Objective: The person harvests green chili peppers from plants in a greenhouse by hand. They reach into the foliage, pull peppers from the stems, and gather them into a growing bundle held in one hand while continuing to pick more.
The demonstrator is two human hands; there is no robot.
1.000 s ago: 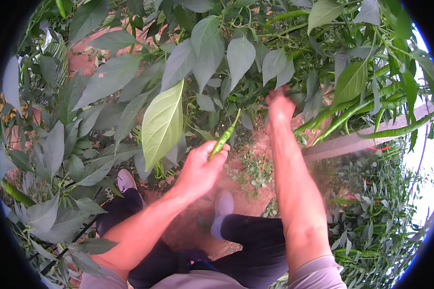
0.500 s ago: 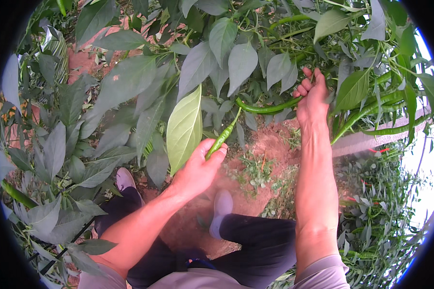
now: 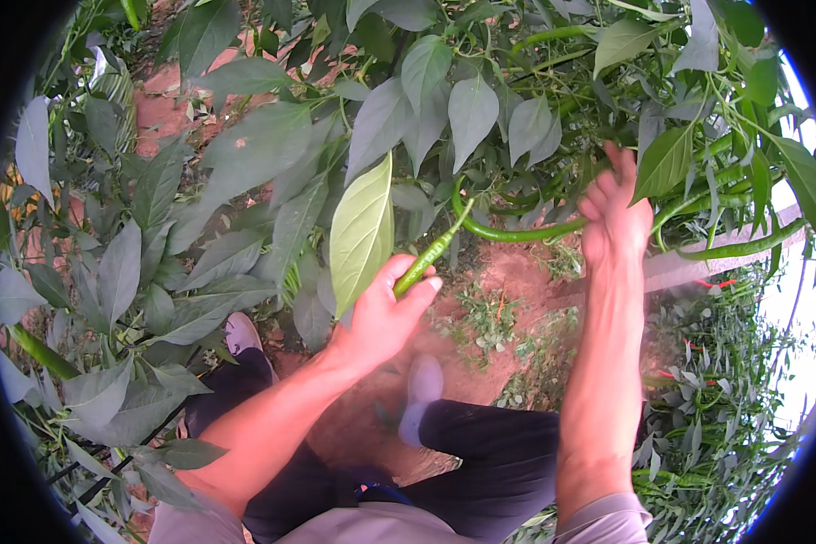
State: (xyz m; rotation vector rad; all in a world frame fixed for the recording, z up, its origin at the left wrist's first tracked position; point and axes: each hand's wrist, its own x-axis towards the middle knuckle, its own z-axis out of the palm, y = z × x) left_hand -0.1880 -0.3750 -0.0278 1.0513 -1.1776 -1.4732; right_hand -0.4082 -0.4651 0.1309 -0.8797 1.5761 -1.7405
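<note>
My left hand [image 3: 381, 313] is closed round the lower end of a slim green chili pepper [image 3: 433, 256], whose thin stem end points up and right. Behind that hand rises a broad pale-green leaf [image 3: 363, 240]. A longer, curved green chili pepper [image 3: 517, 234] runs from its hooked end near the first pepper's stem into my right hand [image 3: 615, 213]. The fingers there are curled round its other end, with the fingertips partly hidden at the edge of the foliage. Just right of this hand hang a bright green leaf [image 3: 666, 166] and several peppers on the plant.
Dense pepper plants [image 3: 245, 163] fill the left and far side. Another green pepper [image 3: 43, 352] hangs at the left. Reddish soil [image 3: 508, 281] with small weeds lies below, beside my shoes [image 3: 422, 385]. A pale strip [image 3: 675, 270] crosses at the right, with more plants beyond it.
My right hand has shifted right and slightly down, drawing the curved pepper along with it. My left hand has moved slightly right, its pepper now tilted further over.
</note>
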